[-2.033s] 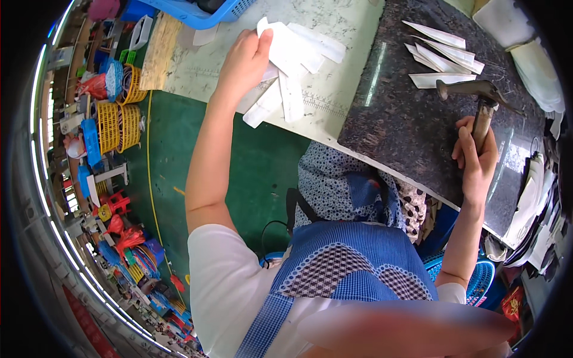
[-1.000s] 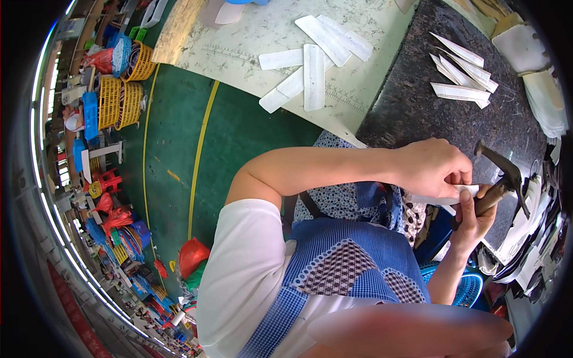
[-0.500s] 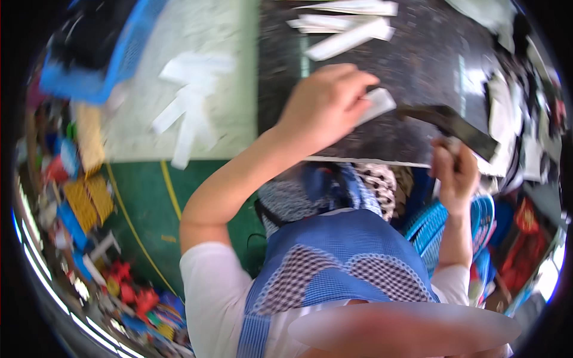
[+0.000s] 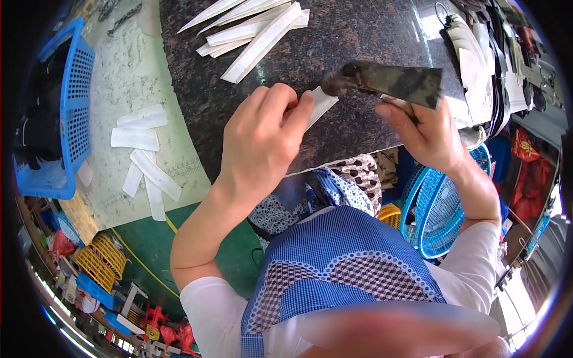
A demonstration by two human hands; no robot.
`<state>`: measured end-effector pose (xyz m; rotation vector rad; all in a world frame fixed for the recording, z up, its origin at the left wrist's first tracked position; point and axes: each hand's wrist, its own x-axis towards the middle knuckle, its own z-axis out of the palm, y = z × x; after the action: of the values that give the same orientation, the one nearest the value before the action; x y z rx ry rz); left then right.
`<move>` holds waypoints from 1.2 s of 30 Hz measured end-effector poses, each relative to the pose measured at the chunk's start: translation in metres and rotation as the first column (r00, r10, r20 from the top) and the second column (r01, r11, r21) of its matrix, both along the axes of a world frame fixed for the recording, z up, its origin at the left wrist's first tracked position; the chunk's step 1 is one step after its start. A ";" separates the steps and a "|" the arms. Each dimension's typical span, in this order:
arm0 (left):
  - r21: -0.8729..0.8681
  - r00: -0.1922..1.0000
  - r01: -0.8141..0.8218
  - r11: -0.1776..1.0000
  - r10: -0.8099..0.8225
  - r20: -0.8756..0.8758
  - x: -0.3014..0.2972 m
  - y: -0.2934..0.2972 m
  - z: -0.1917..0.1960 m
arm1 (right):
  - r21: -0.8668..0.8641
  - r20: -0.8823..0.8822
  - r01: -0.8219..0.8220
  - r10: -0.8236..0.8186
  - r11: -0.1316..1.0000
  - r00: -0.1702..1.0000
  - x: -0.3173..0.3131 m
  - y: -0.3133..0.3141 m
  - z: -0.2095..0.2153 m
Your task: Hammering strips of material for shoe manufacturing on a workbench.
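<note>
My left hand (image 4: 259, 140) is closed on a short white strip (image 4: 323, 107), pinning it to the dark speckled stone slab (image 4: 233, 77). In my right hand (image 4: 427, 134) is a hammer (image 4: 391, 80), its handle mostly hidden in the grip. The hammer's rounded striking end is right at the strip's far end; I cannot tell whether they touch. Farther back on the slab lies a loose pile of long white strips (image 4: 262, 45). Several shorter white strips (image 4: 136, 138) overlap on the pale worktop to the left.
A blue plastic basket (image 4: 77, 89) with dark items stands at the far left. White and black pieces (image 4: 474, 65) are stacked at the slab's right edge. Beside my right arm, below the table, are blue baskets (image 4: 433, 227). Green floor (image 4: 221, 244) shows at left.
The hammer has moved left to the strip, its striking end now at the strip's tip. My view has turned, showing more of the slab and the left basket.
</note>
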<state>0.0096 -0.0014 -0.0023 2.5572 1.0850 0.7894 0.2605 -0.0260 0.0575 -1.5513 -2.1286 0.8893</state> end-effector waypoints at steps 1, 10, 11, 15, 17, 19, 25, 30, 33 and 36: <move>-0.004 1.000 0.005 1.000 -0.005 0.003 0.001 -0.001 0.002 | -0.004 0.003 0.005 -0.005 1.000 1.000 0.001 0.002 -0.002; -0.070 0.995 0.022 0.997 -0.015 0.100 -0.008 0.000 0.000 | 0.056 -0.003 -0.148 0.148 0.987 0.989 0.006 0.006 -0.016; -0.072 0.995 0.022 0.997 -0.014 0.101 -0.014 0.003 0.001 | 0.094 0.064 -0.225 0.219 0.970 0.974 0.006 0.004 -0.019; -0.233 0.985 0.113 0.966 -0.079 0.151 -0.022 0.004 0.005 | 0.355 0.019 -0.244 0.254 0.902 0.967 0.009 0.006 -0.034; -0.116 0.996 0.062 0.991 -0.054 0.071 -0.020 -0.004 0.002 | -0.021 0.022 -0.194 0.195 0.981 0.981 0.006 -0.002 -0.022; -0.062 0.998 0.055 0.997 -0.053 0.038 -0.019 -0.008 -0.002 | -0.011 -0.056 -0.208 0.207 0.978 0.977 0.004 0.002 -0.026; -0.070 0.995 0.054 0.996 -0.048 0.092 -0.037 -0.010 0.000 | 0.062 -0.026 -0.263 0.265 0.963 0.964 -0.009 0.000 -0.025; -0.279 0.994 0.073 0.957 -0.047 0.100 -0.041 -0.014 0.013 | 0.084 -0.045 -0.263 0.268 0.961 0.963 -0.014 0.003 -0.031; -0.211 0.996 0.038 0.977 -0.020 0.088 -0.046 -0.022 0.008 | 0.147 -0.033 -0.287 0.295 0.947 0.955 -0.017 0.004 -0.035; -0.174 0.992 0.009 0.985 0.014 0.129 -0.048 -0.024 0.003 | 0.061 -0.031 -0.271 0.273 0.961 0.961 -0.021 0.004 -0.028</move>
<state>-0.0383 -0.0250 0.0009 2.3265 1.0664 0.8110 0.2398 -0.0223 0.0295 -1.2212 -2.3543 0.9282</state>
